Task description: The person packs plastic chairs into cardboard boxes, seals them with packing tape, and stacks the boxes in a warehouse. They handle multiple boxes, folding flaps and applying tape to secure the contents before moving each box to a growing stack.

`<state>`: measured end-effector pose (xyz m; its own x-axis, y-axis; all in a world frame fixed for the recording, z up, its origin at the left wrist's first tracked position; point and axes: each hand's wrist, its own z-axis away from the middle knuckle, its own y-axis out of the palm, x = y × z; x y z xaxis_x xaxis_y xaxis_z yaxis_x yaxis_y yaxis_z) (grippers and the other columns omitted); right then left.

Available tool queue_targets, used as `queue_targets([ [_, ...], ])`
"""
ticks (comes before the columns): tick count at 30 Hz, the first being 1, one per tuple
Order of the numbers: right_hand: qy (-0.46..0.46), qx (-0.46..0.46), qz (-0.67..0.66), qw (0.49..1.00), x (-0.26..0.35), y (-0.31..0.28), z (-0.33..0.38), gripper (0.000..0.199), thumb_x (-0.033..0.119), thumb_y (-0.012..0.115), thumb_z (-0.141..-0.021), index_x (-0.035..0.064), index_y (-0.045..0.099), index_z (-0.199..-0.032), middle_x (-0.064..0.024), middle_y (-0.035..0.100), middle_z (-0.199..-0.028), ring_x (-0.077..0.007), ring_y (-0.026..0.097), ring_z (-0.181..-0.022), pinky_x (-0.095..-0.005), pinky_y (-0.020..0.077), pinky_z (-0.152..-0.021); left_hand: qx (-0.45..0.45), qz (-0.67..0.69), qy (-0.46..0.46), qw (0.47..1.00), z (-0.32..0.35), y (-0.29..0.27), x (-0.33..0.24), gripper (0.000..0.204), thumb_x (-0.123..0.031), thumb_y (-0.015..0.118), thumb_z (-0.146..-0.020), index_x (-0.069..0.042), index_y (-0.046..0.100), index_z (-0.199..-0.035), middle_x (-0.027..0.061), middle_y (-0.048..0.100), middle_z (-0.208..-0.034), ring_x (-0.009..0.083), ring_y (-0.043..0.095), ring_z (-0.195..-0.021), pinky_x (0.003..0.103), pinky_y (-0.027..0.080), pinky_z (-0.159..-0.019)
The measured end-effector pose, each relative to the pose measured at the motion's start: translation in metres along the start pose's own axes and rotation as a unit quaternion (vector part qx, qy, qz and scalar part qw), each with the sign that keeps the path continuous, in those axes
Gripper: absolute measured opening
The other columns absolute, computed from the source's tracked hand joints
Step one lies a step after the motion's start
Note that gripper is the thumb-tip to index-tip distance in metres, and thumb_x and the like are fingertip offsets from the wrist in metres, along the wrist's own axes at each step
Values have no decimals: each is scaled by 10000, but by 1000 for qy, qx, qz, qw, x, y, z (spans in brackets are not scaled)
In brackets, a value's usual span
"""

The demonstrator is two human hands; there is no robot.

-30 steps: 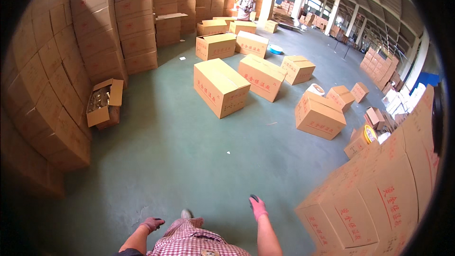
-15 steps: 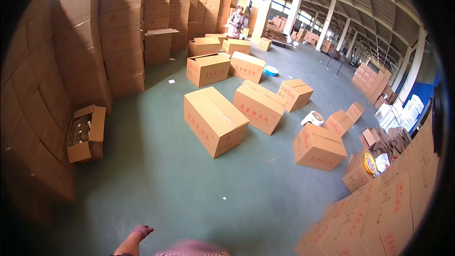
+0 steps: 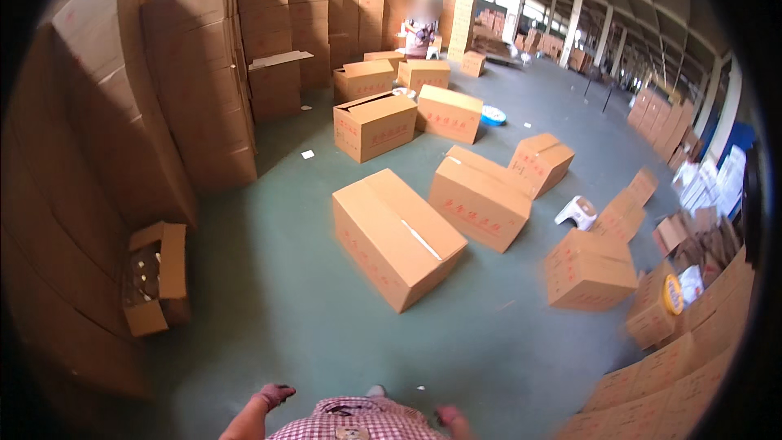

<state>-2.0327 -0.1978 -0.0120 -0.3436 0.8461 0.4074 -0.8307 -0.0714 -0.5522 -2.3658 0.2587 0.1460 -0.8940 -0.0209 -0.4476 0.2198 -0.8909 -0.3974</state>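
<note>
At the lower edge, my left hand [image 3: 275, 393], in a dark pinkish glove, hangs over the green floor with fingers loosely stretched and nothing in them. My right hand [image 3: 448, 415] shows at the lower right of my checked shirt; it is small and smeared, so its fingers cannot be read. Neither hand touches anything. Ahead stands the nearest closed cardboard carton [image 3: 399, 236], with a pale strip along its top seam. Behind it to the right is another closed carton [image 3: 479, 197].
Tall carton stacks [image 3: 195, 73] line the left, with an open carton [image 3: 155, 277] of small items before them. A white stool [image 3: 577, 212] and a carton [image 3: 590, 269] stand right. More cartons [image 3: 652, 375] fill the lower right. A person [image 3: 419, 33] stands at the back.
The view has moved forward; the nearest carton appears larger and closer. My right hand has come into view, and my left hand appears farther right. The white stool shows more fully.
</note>
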Motion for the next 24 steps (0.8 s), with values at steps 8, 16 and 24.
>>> queue_targets([
  [8, 27, -115, -173, 978, 268, -289, -124, 558, 407, 544, -793, 12, 512, -1185, -172, 540, -1185, -313, 512, -1088, -362, 395, -917, -43, 736, -4, 676, -12, -61, 124, 167, -258, 625, -761, -95, 606, -728, 22, 550, -634, 152, 503, -479, 334, 402, -415],
  [16, -27, -93, -267, 959, 446, -298, -237, 548, 401, 554, -783, 9, 525, -1164, -194, 576, -1115, -304, 539, -1045, -367, 411, -872, -195, 293, -199, 915, -101, -196, -40, 225, -260, 620, -767, -43, 627, -825, 70, 595, -750, 210, 554, -631, 377, 446, -560],
  [24, 141, -41, -250, 957, 412, -222, -295, 413, 437, 544, -786, 56, 632, -919, -72, 608, -752, -197, 538, -607, -333, 446, -565, -226, 22, 163, 960, -338, -506, -160, 302, -261, 643, -741, -8, 631, -905, 58, 615, -762, 187, 556, -679, 321, 452, -653],
])
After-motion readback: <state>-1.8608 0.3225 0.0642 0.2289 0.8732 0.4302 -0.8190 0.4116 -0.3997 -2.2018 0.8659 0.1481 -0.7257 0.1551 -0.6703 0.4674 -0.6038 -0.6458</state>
